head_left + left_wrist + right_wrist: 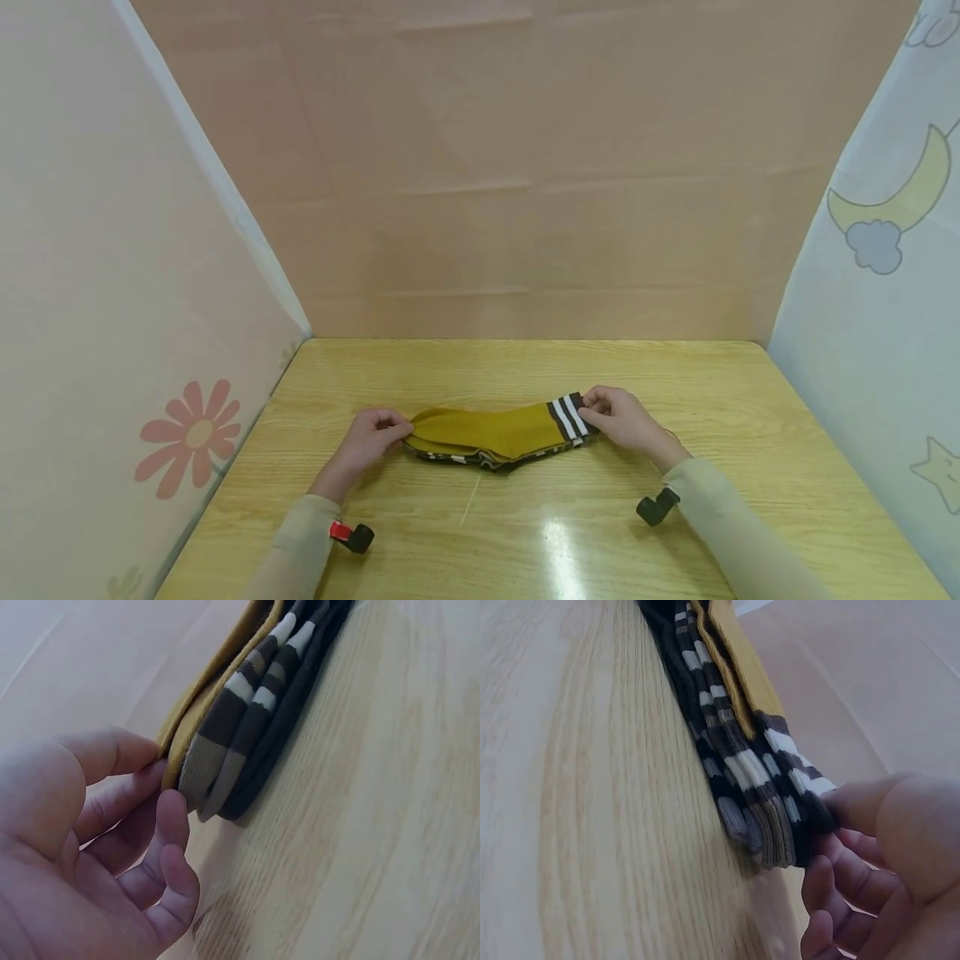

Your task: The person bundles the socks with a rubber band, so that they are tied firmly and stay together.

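A mustard-yellow sock (487,427), its dark cuff (572,417) banded in white, tops a stack of socks on the table. Beneath it, brown, black and white striped socks (217,731) show along the near side, with dark socks (281,724) at the bottom. My left hand (373,435) pinches the yellow toe end between thumb and fingers, as the left wrist view shows. At the other end, my right hand (618,417) pinches the banded cuff, the thumb on top. The striped sock cuffs (769,817) sit right beside those fingers.
The wooden table (420,542) stretches around the socks. A plain brownish sheet (480,167) hangs behind it. Pale patterned sheets stand at the left (90,250) and right (855,333). Each sleeve carries a small black camera, one at left (362,538), one at right (652,508).
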